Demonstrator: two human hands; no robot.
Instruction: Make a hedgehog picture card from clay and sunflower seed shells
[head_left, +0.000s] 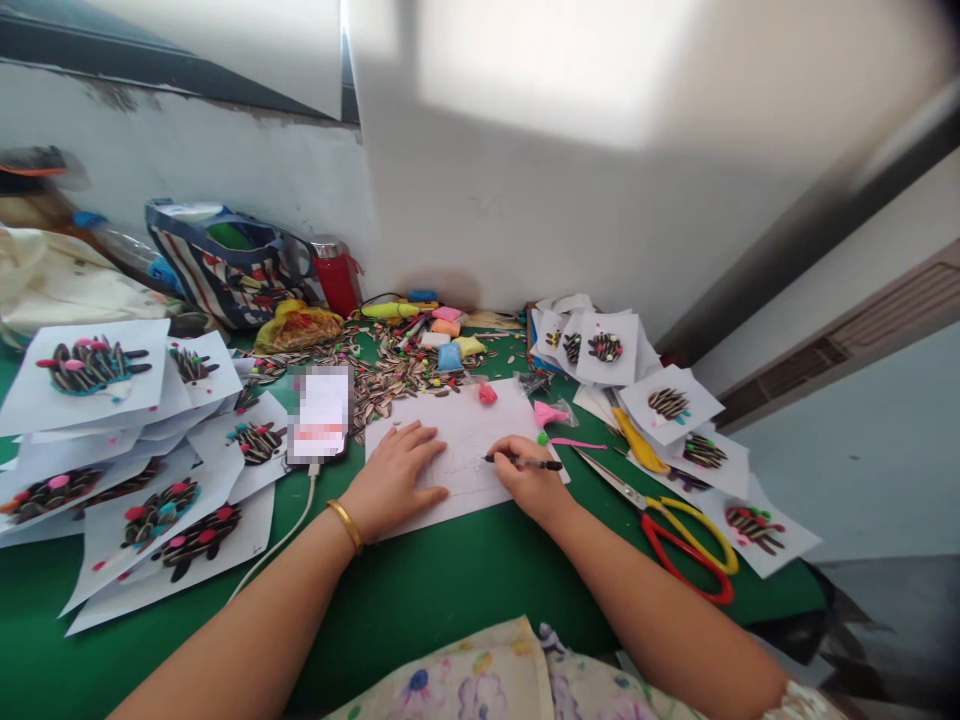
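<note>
Drawing an outline on a white sheet — pen down, paper pinned.

The right hand (529,478) is closed around a black pen (523,462), whose long axis lies nearly level across the sheet of paper (469,440), tip pointing left onto a faint sketch. The left hand (394,478) lies flat and open on the sheet's left part, holding nothing. The step looks like mid-outline; the next stroke likely needs the paper held steady on the green table (420,590) — scissors (679,535) lie just right.
</note>
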